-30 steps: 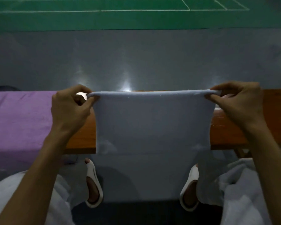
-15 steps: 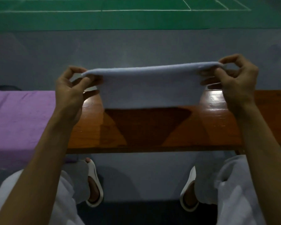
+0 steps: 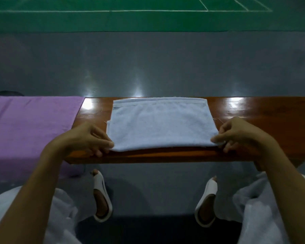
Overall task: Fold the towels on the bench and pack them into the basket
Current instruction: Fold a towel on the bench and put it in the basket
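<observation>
Head camera looks down on a folded pale blue towel lying flat on the wooden bench, at the centre of the frame. The left hand pinches the towel's near corner at 8 o'clock between thumb and curled fingers; the right hand pinches the other near corner at 4 o'clock the same way. A purple towel covers the bench at 9 o'clock and hangs over its near edge, apart from the blue one. White sandals stand on the grey floor at 6 o'clock, and a green court lies at 12 o'clock.
</observation>
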Available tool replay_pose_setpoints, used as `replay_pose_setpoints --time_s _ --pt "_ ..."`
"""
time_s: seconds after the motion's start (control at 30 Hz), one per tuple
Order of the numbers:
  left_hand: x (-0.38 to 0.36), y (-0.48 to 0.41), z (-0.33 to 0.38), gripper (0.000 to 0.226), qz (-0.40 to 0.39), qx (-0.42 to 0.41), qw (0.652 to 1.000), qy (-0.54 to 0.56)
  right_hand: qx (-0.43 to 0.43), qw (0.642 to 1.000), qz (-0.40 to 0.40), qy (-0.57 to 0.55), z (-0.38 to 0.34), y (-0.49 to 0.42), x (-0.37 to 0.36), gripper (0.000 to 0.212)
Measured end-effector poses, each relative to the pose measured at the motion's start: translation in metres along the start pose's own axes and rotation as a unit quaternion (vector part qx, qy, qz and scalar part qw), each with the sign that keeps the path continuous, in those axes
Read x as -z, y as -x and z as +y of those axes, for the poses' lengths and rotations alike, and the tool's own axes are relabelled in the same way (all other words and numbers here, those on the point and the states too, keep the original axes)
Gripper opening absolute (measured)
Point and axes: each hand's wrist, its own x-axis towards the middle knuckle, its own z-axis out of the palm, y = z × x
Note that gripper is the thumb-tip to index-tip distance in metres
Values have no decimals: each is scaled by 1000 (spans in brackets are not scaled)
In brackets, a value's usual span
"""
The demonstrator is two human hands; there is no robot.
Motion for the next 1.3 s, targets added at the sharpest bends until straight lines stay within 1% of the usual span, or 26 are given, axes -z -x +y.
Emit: replay_pose_setpoints --time_s 0.03,0.07,0.1,0.17,0.2,0.23,0.27,0.3,0.33,0.37,0.4,0.43,0.47,0.5,0.57,0.6,0.67,0.7,0.77,0.87,1.0,1.17,1.3 --pt "1 1 3 17 7 11 1000 1 -20 1000 -9 13 0 0 2 27" --pt "2 0 3 21 30 17 999 0 -37 999 -9 31 1 0 5 30" --pt "2 -3 5 25 72 16 997 -3 -50 997 -4 53 0 -1 7 33" --pt "-2 -14 6 28 196 -12 980 -20 -65 994 35 86 -2 -3 8 35" --pt "-8 -21 7 27 262 -41 964 -29 -59 991 77 98 -4 -6 6 35" --pt "-15 -28 10 24 314 -78 946 -29 -42 984 135 111 -6 -11 3 34" --pt "-24 -35 15 20 348 -120 929 -28 -13 971 202 127 -9 -15 -1 33" --pt "-36 -43 21 16 362 -162 918 -24 20 954 268 136 -14 -20 -9 32" --pt "-48 -51 28 21 360 -196 912 -29 58 934 323 139 -20 -27 -19 31" --pt "-62 -59 36 31 351 -224 908 -38 102 918 360 133 -27 -32 -32 27" --pt "-75 -67 43 40 336 -247 908 -51 155 905 377 119 -37 -38 -47 22" --pt "-88 -73 52 48 321 -266 907 -63 214 897 373 106 -47 -43 -64 18" --pt "-100 -78 59 54 304 -279 908 -75 270 891 351 96 -56 -45 -80 18" --pt "-110 -82 64 59 288 -289 909 -92 317 887 322 95 -64 -47 -96 22" --pt "-124 -94 65 66 261 -286 911 -145 375 878 264 139 -73 -54 -119 40" --pt "-127 -98 64 68 256 -268 910 -186 379 878 235 172 -75 -56 -127 48" --pt "-128 -109 57 76 254 -216 903 -271 345 885 191 248 -73 -62 -132 57" --pt "-125 -111 55 80 256 -193 900 -295 324 885 182 281 -71 -66 -130 59" --pt "-118 -114 52 82 265 -167 897 -311 288 886 188 313 -65 -72 -124 66" --pt "-106 -114 43 84 287 -147 895 -309 235 897 212 308 -52 -77 -107 77" --pt "-88 -112 29 87 298 -116 894 -313 177 909 226 303 -26 -83 -78 79" --pt "-77 -103 19 94 288 -104 899 -314 175 911 228 297 -18 -80 -75 75" --pt "-82 -97 10 93 282 -110 900 -314 177 914 228 287 -12 -76 -79 76"
